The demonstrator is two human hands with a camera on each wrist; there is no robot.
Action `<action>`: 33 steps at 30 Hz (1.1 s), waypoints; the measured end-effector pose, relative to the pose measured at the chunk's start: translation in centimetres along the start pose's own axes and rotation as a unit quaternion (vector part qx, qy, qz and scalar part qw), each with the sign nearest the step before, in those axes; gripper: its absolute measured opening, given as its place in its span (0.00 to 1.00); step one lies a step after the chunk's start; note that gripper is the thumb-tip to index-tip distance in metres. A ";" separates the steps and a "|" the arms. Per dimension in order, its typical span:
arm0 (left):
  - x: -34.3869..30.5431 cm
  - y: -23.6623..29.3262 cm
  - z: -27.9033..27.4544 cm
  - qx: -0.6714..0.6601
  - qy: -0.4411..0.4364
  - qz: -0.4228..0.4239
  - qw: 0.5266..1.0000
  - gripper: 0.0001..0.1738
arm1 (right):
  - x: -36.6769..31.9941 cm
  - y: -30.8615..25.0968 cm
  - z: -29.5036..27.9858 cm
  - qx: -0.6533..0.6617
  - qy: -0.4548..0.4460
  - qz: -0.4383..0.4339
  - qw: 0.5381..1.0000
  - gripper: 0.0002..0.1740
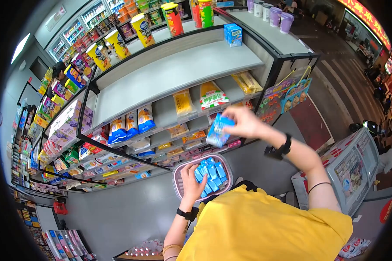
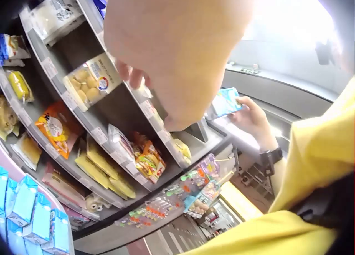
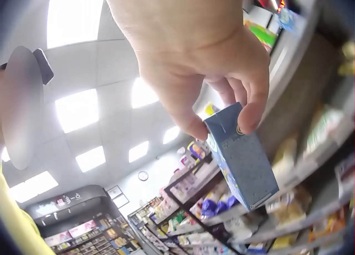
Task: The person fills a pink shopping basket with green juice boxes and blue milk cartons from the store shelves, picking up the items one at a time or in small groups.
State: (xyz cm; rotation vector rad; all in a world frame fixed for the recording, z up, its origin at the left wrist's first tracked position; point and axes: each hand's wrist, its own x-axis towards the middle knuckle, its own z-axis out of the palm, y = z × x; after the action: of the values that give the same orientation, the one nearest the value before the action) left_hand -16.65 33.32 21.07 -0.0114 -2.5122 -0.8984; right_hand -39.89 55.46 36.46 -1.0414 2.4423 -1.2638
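My right hand (image 1: 244, 122) pinches a small blue drink carton (image 1: 218, 130) between thumb and fingers, in front of the shelf unit. The carton (image 3: 244, 163) hangs tilted below the fingertips of my right hand (image 3: 205, 72) in the right wrist view. My left hand (image 1: 191, 180) overlaps the left side of a pink-rimmed basket (image 1: 229, 167) in the head view. In the left wrist view, my left hand (image 2: 172, 55) has loosely bent fingers with nothing between them. Several similar blue cartons (image 1: 212, 173) lie piled inside the basket.
A few blue cartons (image 1: 233, 35) stand at the right end of the grey top shelf (image 1: 174, 65). Bagged bread (image 1: 213, 95) and snacks fill lower shelves. Chip canisters (image 1: 142, 30) line the ledge behind. A freezer (image 1: 350, 169) stands at the right.
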 end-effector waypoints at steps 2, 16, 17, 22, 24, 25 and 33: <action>-1.5 -2.1 0.5 -0.028 -0.052 -0.051 0.997 0.31 | 3.0 -0.5 -6.1 0.001 0.036 -0.039 0.999 0.20; -19.6 -10.5 3.7 0.006 -0.123 -0.321 0.939 0.23 | 22.7 5.2 -24.6 -0.418 -0.019 -0.009 0.908 0.34; -20.2 -10.3 3.9 0.013 -0.110 -0.327 0.938 0.23 | 23.4 6.2 -24.7 -0.409 -0.032 0.008 0.912 0.34; -22.1 -9.8 4.8 0.020 -0.094 -0.383 0.919 0.23 | 26.4 10.9 -24.8 -0.466 0.002 0.040 0.884 0.33; -22.4 -9.2 4.7 0.016 -0.098 -0.405 0.909 0.23 | 27.3 12.2 -24.8 -0.464 0.016 0.055 0.884 0.33; -22.6 -9.4 4.8 0.021 -0.096 -0.401 0.911 0.23 | 26.4 10.7 -24.4 -0.482 0.018 0.063 0.874 0.32; -22.5 -11.1 5.3 0.052 -0.107 -0.389 0.914 0.23 | 27.6 9.7 -22.7 -0.518 0.054 0.117 0.845 0.33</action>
State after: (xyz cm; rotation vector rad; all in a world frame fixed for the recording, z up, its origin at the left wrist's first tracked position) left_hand -0.68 31.08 1.13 1.0408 -2.7839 -1.0818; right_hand -75.50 55.15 46.60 -0.7681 3.2309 0.1986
